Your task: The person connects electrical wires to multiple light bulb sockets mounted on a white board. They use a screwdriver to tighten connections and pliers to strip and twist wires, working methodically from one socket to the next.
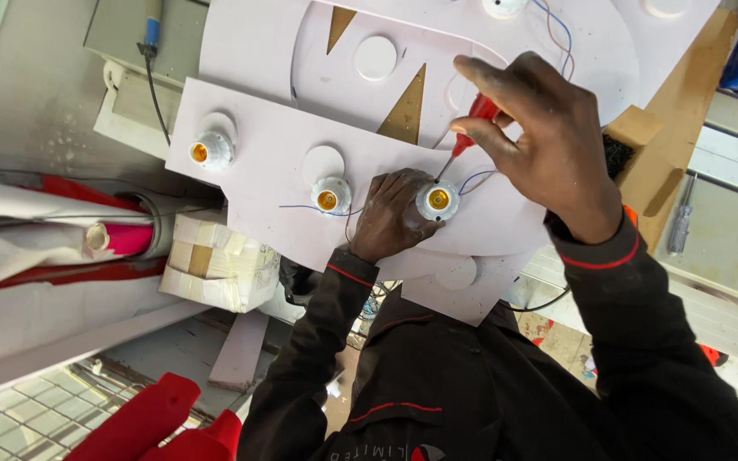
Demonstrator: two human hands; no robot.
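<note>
While the left hand (pixel 393 213) fingers clasp a white lamp socket (pixel 438 200), the right hand (pixel 548 141) fingers pinch a red screwdriver (pixel 471 132).

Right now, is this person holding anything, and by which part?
The right hand holds a red-handled screwdriver by its handle. The left hand steadies a white lamp socket at its side.

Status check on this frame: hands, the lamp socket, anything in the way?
Left hand steadies white lamp socket on white panel. Right hand drives red-handled screwdriver beside it. Loose blue wire near tip.
</note>
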